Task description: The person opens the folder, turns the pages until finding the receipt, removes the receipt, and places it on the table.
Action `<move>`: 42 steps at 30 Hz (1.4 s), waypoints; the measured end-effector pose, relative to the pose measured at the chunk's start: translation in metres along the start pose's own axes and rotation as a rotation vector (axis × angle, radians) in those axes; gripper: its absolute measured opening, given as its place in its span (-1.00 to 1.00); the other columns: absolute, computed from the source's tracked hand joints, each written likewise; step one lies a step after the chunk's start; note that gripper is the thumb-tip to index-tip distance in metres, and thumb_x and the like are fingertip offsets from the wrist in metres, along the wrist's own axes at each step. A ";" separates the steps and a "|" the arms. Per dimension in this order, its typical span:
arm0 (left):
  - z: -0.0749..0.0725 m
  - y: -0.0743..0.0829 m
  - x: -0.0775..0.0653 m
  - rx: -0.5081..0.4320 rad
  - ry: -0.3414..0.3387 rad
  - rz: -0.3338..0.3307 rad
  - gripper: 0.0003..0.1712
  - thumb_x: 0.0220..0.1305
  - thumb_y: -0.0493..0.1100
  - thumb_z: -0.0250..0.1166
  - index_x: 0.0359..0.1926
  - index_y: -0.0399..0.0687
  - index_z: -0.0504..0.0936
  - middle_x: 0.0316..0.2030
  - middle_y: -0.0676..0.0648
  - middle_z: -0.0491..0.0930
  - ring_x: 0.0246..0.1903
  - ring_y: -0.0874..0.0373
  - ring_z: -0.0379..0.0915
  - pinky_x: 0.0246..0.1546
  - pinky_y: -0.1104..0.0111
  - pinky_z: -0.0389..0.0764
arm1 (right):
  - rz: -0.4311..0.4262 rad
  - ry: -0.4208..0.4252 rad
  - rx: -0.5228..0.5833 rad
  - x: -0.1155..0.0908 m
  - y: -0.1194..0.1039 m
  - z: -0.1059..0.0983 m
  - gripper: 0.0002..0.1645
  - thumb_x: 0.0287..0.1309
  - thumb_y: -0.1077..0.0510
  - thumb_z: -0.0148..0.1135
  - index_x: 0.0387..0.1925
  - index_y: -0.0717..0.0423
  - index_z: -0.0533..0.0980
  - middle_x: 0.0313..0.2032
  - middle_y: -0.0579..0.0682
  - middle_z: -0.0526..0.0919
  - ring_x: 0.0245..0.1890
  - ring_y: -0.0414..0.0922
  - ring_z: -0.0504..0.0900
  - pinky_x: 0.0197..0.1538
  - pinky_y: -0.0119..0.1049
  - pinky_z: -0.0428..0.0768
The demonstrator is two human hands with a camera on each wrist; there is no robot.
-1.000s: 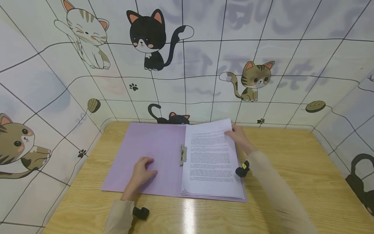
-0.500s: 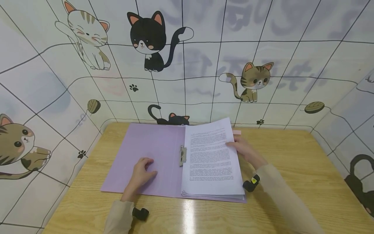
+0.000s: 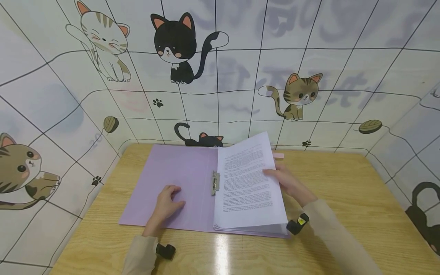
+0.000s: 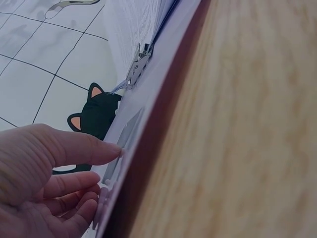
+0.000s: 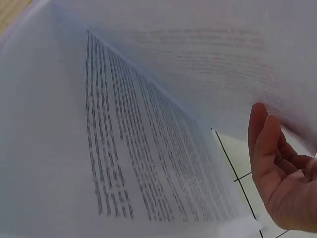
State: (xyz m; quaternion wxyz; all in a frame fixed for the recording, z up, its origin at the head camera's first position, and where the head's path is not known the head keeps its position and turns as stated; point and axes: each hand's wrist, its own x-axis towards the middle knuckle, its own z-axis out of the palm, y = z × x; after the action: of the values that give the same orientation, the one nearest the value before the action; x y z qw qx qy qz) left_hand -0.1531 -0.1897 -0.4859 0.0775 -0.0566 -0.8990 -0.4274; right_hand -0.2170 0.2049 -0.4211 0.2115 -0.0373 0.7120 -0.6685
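A purple folder (image 3: 192,172) lies spread on the table, with a metal clip (image 3: 215,183) at its spine. On its right side is a stack of printed paper. My right hand (image 3: 288,181) pinches the right edge of the top sheet (image 3: 245,183), thumb above and fingers beneath. That sheet bows upward, its far right corner raised. In the right wrist view, another printed page (image 5: 143,144) shows below the lifted one, beside the right hand (image 5: 290,181). My left hand (image 3: 166,204) rests on the bare left cover, fingers loosely bent, holding nothing.
A pink tab (image 3: 279,156) sticks out past the stack's right edge near the top. The wooden table (image 3: 343,198) meets a wall covering (image 3: 237,107) printed with cats right behind the folder. A black wrist camera (image 3: 166,251) sits on the left wrist.
My right hand has slid down the page's right edge, then slightly left, lifting the top sheet higher. The pink tab has come into view. My left hand has stayed put.
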 end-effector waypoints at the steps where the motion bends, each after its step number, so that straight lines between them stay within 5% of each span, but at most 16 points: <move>1: 0.000 0.000 0.000 0.003 -0.001 0.001 -0.52 -0.20 -0.47 0.41 -0.14 -0.48 0.53 -0.11 -0.32 0.46 -0.08 -0.20 0.44 -0.02 0.08 0.49 | 0.000 -0.004 0.008 -0.001 -0.002 0.002 -0.39 0.26 0.17 0.05 0.29 0.31 0.19 -0.02 0.25 0.56 -0.18 0.04 0.66 -0.16 -0.07 0.62; 15: -0.001 0.001 0.002 0.053 -0.031 -0.013 -0.53 -0.17 -0.42 0.42 -0.12 -0.49 0.56 -0.13 -0.32 0.45 -0.11 -0.18 0.43 -0.05 0.06 0.48 | -0.002 -0.053 0.050 -0.006 -0.020 0.025 -0.40 0.28 0.15 0.02 0.27 0.38 0.19 -0.16 0.06 0.62 -0.23 -0.06 0.66 -0.18 -0.18 0.62; 42: 0.002 0.005 0.001 0.079 -0.007 0.036 -0.52 -0.17 -0.40 0.41 -0.13 -0.51 0.54 -0.16 -0.34 0.45 -0.13 -0.22 0.42 -0.04 0.00 0.44 | -0.009 -0.102 0.103 0.005 -0.047 0.080 -0.39 0.24 0.16 0.06 0.25 0.36 0.22 -0.11 0.13 0.56 -0.22 -0.05 0.61 -0.13 -0.20 0.58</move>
State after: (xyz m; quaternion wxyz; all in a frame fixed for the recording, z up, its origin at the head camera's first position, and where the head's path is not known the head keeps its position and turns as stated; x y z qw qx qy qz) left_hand -0.1533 -0.1850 -0.4837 0.0843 -0.0709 -0.9143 -0.3898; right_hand -0.2046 0.1237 -0.3786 0.2461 -0.0636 0.6648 -0.7025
